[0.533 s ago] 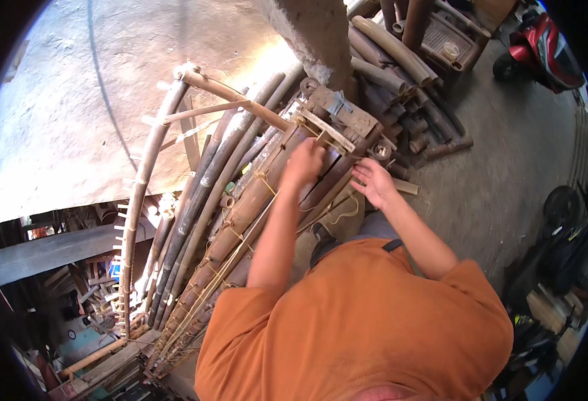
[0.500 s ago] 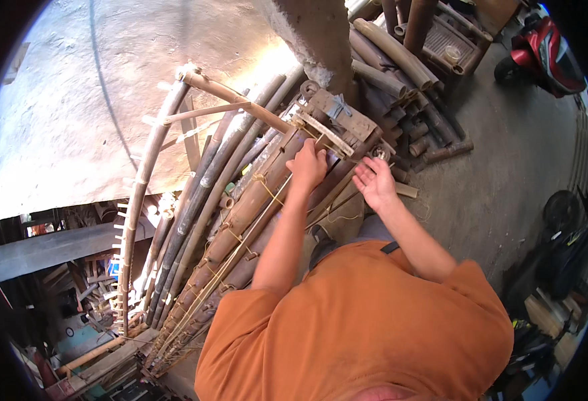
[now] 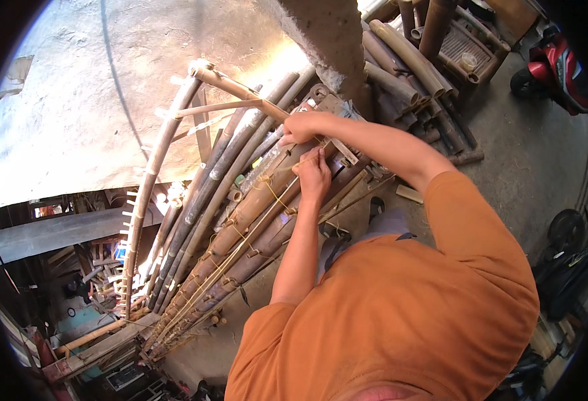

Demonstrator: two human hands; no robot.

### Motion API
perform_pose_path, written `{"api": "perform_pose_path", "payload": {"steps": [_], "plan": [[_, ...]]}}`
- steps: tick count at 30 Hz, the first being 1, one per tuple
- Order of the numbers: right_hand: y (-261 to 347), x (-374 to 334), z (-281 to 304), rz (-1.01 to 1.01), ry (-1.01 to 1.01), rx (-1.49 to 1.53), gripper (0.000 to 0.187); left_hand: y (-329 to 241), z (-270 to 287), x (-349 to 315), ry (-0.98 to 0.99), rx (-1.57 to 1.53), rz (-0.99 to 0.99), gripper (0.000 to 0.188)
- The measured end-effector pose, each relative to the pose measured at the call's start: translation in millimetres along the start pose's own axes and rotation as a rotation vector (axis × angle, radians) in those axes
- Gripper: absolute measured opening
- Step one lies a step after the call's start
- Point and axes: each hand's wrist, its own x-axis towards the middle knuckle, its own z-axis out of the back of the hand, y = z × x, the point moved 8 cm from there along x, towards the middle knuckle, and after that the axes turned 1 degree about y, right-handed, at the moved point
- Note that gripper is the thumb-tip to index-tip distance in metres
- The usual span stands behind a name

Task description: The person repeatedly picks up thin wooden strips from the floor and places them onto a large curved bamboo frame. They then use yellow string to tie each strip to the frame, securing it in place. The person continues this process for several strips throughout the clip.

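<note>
A long brown bamboo pole [image 3: 254, 207] slants from lower left up to my hands, with yellow cord [image 3: 277, 196] tied round it at intervals. My left hand [image 3: 313, 172] is closed at its upper end, beside a small wooden crosspiece [image 3: 344, 152]. Just above it, my right hand [image 3: 300, 127] reaches across with curled fingers, near the joint with a bamboo bar [image 3: 230, 84]. What either hand grips is too small or hidden to make out. That bar belongs to a curved bamboo frame [image 3: 151, 164] with short pegs along its lower side.
Several dark bamboo poles [image 3: 208, 180] lie side by side behind the corded one. A rough pillar [image 3: 330, 37] stands beyond my hands. Cut bamboo lengths [image 3: 411, 57] are stacked at the far right, and a red motorbike [image 3: 561, 77] is parked past them.
My right hand has swung left, from open beside the crosspiece to closed above my left hand. My left hand has shifted slightly down the pole, and the view has moved a little.
</note>
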Motion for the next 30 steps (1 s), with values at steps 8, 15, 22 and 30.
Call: {"api": "perform_pose_path", "payload": {"steps": [8,15,22,30], "plan": [[29.0,-190.6,-64.9,0.135,0.238,-0.033,0.038,-1.0,-3.1,-0.6,-0.063,0.116,-0.051,0.018],[40.6,-190.1,-48.7,0.059,-0.038,0.132,0.037,42.8,39.1,143.7,-0.061,-0.515,0.272,0.029],[57.0,-201.7,-80.6,0.015,-0.224,0.064,0.024,94.5,24.3,122.4,0.108,-0.013,0.12,0.031],[139.0,-207.6,-149.4,-0.274,-0.355,0.21,0.02,152.2,219.6,-44.9,0.494,0.04,0.332,0.032]]}}
